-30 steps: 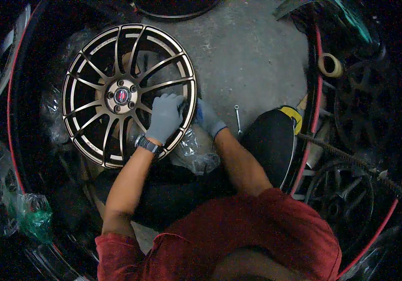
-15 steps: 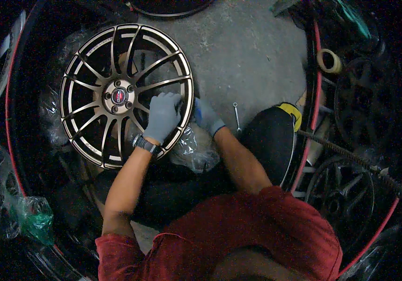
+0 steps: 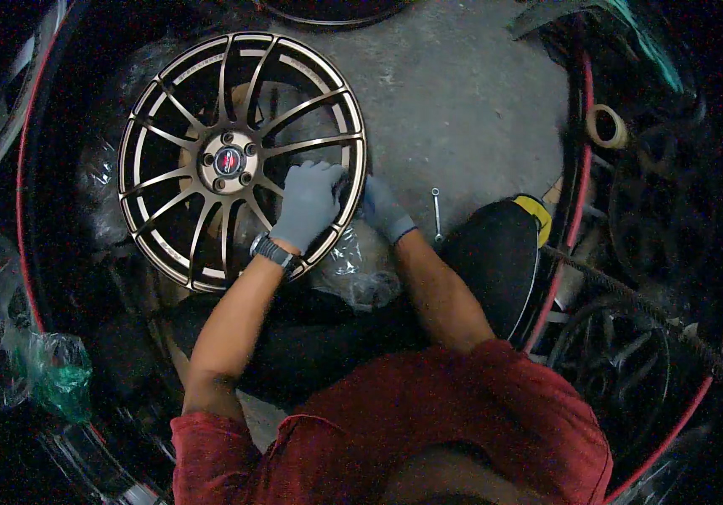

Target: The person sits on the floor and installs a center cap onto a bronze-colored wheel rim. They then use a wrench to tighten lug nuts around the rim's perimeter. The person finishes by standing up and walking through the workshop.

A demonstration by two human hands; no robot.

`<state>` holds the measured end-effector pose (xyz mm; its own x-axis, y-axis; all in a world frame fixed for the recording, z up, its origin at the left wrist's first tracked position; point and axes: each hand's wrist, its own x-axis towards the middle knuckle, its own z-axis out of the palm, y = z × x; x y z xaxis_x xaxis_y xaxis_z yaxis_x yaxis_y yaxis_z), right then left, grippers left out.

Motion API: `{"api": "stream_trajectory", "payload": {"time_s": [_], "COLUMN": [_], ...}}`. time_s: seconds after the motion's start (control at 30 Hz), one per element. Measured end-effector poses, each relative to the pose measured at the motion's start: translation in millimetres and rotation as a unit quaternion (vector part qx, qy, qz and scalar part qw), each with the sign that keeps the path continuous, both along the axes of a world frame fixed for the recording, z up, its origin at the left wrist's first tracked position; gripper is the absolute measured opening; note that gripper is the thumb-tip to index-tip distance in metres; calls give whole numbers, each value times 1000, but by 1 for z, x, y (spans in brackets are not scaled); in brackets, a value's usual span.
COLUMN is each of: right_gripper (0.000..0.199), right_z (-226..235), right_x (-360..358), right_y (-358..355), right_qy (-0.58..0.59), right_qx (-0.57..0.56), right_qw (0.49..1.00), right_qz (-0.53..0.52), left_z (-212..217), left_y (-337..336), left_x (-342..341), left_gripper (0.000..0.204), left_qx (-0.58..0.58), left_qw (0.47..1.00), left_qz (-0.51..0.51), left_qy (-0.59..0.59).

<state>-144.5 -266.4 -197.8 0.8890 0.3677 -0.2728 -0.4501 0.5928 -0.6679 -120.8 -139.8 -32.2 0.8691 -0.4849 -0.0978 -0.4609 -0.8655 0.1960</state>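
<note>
A bronze multi-spoke alloy wheel is seen lying face up on the grey concrete floor, at about ten o'clock from the person. The gloved left hand is laid flat on the spokes at the wheel's four o'clock, fingers spread and gripping nothing. The gloved right hand is pressed against the outer rim there; its fingers' state cannot be told. A small wrench lies just beside it.
</note>
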Motion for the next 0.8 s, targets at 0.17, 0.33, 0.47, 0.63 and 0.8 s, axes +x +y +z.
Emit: {"api": "stream_trajectory", "payload": {"time_s": [0.17, 0.33, 0.47, 0.63, 0.8], "right_gripper": [33, 32, 33, 28, 30], "right_z": [26, 11, -21, -44, -49], "right_x": [-1, 1, -7, -2, -3], "right_y": [-6, 1, 3, 1, 0], "right_qy": [185, 99, 105, -227, -252], "right_qx": [179, 98, 132, -263, -291], "right_qw": [966, 990, 985, 938, 923], "right_qz": [-39, -27, -28, 6, 28], "left_z": [0, -3, -4, -2, -2], "left_y": [0, 0, 0, 0, 1], "left_x": [-1, -2, -2, 0, -1], "left_gripper": [32, 30, 31, 35, 36], "left_qx": [7, -11, -12, -10, -5], "left_qw": [1000, 1000, 999, 1000, 1000], "left_qz": [-1, -1, -8, -5, -10], "left_qy": [-8, -23, -30, -13, -8]}}
